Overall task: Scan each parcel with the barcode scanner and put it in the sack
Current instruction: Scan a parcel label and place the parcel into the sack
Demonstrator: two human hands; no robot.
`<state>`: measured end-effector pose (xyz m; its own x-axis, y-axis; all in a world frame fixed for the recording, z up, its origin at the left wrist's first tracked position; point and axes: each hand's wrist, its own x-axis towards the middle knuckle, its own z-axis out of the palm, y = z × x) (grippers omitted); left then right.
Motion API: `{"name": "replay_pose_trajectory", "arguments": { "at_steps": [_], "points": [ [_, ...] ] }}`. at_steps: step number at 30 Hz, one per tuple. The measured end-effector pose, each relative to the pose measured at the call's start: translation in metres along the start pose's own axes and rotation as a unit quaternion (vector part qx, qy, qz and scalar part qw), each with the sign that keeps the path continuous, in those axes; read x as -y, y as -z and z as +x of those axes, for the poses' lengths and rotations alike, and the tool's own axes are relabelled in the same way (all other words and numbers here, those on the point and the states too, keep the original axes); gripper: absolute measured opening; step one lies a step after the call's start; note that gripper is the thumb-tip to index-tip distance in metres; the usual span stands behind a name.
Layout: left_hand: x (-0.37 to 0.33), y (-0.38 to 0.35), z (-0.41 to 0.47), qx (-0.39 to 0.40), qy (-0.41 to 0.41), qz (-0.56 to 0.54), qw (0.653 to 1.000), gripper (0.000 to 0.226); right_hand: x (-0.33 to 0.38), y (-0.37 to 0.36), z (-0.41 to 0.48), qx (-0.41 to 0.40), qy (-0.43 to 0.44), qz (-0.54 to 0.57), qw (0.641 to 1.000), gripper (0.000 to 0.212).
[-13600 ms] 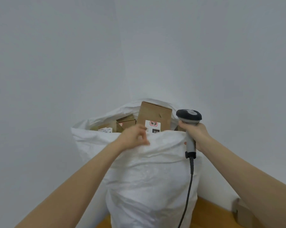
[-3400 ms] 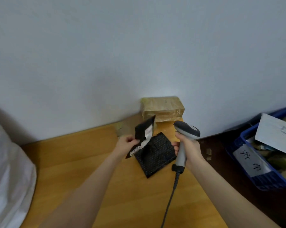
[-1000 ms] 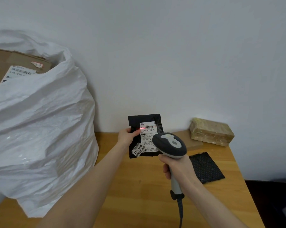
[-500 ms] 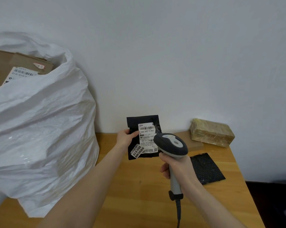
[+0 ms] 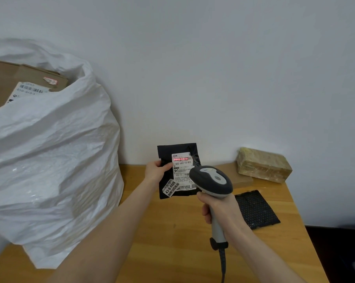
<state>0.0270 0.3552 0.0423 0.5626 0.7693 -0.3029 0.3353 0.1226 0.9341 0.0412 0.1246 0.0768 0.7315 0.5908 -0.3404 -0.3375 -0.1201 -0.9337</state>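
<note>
My left hand point(image 5: 156, 172) pinches the left edge of a small black parcel bag point(image 5: 166, 152), held upright above the wooden table point(image 5: 168, 240). Its white label faces me, and a red scan line glows across the barcode at the label's top. My right hand point(image 5: 219, 207) grips the handle of the grey barcode scanner point(image 5: 211, 180), whose head points at the label from just in front and to the right. The big white sack point(image 5: 50, 152) stands at the left, full of cardboard boxes point(image 5: 19, 78) that show at its open top.
A tape-wrapped brown parcel point(image 5: 263, 164) lies against the wall at the table's far right, on a flat cardboard piece point(image 5: 236, 174). A black bubble mailer point(image 5: 256, 209) lies flat right of my right hand. The scanner cable point(image 5: 222, 266) hangs toward me. The table edge drops off at the right.
The red scan line has come back on across the label's barcode after being off half a second ago. The parcel and scanner have barely shifted.
</note>
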Motion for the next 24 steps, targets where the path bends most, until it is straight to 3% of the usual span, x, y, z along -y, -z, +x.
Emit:
{"name": "replay_pose_trajectory", "arguments": {
  "at_steps": [8, 13, 20, 24],
  "points": [
    [-0.012, 0.01, -0.004, -0.005, -0.016, -0.002, 1.0, 0.008, 0.012, -0.008, 0.006, 0.022, 0.032, 0.026, 0.999, 0.014],
    [-0.071, 0.046, -0.017, -0.023, -0.108, -0.004, 0.994, 0.003, 0.06, -0.042, 0.034, 0.061, 0.084, 0.038, 0.994, 0.015],
    [-0.207, 0.161, -0.041, -0.153, -0.271, -0.014, 0.95, 0.008, 0.168, -0.162, 0.049, 0.157, 0.187, 0.087, 0.966, 0.012],
    [-0.273, 0.24, -0.055, -0.241, -0.327, -0.004, 0.914, 0.006, 0.212, -0.226, 0.045, 0.217, 0.195, 0.112, 0.95, 0.017]
  ]
}}
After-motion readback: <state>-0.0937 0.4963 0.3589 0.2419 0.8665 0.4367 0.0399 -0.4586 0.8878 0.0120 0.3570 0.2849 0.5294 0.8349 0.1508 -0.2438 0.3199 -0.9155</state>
